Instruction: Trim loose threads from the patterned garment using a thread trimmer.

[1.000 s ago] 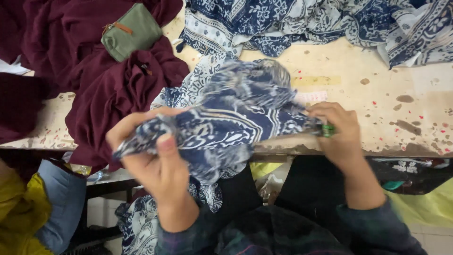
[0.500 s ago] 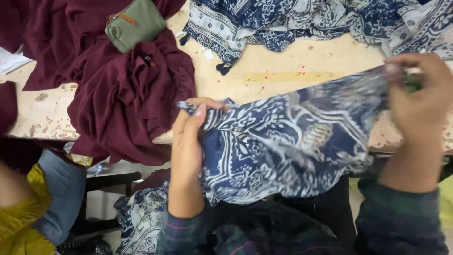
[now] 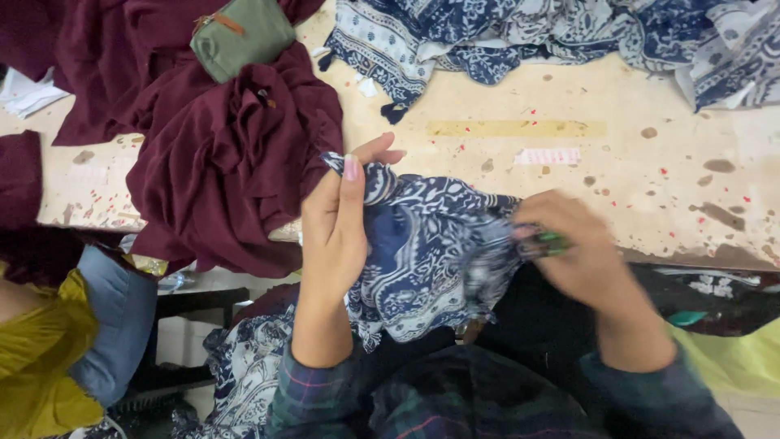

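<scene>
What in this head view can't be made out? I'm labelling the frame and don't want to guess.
- Small green object at the right hand: motion blur and the fingers hide its shape.
- Blue-and-white patterned fabric held by the left hand: its lower part is hidden behind the forearms and drops below the stained work table.
- Olive-green zip pouch on the maroon cloth: cut off by the top edge.

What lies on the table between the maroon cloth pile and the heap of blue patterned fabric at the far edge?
In the head view, only bare, stained table separates the maroon cloth from the blue patterned fabric heap, apart from small white scraps.
</scene>
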